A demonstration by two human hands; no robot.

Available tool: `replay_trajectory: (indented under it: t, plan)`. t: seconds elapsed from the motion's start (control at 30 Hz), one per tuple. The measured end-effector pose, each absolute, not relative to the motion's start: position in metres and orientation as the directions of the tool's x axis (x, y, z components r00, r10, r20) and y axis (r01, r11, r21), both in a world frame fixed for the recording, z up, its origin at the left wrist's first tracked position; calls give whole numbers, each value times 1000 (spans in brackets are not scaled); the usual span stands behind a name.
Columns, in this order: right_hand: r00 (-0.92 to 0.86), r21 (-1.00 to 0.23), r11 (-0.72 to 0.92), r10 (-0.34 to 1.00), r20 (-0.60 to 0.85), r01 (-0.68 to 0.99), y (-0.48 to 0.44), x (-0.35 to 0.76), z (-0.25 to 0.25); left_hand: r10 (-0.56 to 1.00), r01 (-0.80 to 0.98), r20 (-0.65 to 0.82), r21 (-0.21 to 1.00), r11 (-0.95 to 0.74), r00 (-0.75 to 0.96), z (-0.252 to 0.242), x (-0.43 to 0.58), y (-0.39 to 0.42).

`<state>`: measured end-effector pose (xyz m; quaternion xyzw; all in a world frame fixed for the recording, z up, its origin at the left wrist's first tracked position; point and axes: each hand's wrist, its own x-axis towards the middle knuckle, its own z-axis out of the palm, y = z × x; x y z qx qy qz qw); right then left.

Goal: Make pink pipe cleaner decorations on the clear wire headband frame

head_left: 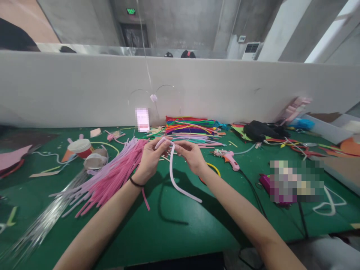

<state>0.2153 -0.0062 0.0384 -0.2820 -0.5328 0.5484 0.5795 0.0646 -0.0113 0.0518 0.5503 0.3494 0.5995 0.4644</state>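
Note:
A pale lilac pipe cleaner [172, 172] is held up between both hands, its upper end bent into a loop and its long tail curving down to the right. My left hand [152, 155] pinches the bent part between thumb and fingers. Close beside it, my right hand [191, 154] pinches the same pipe cleaner near the bend. Fingers partly hide how the loop is shaped. Below and left of my left hand lies a bundle of pink pipe cleaners [112, 180], with lilac pipe cleaners [84, 187] alongside.
Coloured pipe cleaners [194, 127] are piled at the back of the green table [197, 236]. A pink glue gun [232, 161] with a cord lies to the right. Silvery strands [53, 210], a paper cup [81, 148] and a tape roll [95, 160] lie left. A lit phone [143, 120] leans against the white partition [98, 90].

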Motion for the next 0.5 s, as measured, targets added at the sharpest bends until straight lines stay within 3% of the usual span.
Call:
replay_trajectory:
  t: [0.2, 0.5]
  plan:
    - [-54, -888, 336, 928, 369, -314, -16, 209, 41, 928, -81, 372, 926, -370, 13, 56, 68, -17]
    - [19, -889, 348, 933, 359, -299, -21, 203, 42, 908, -60, 419, 907, -416, 31, 58, 70, -19]
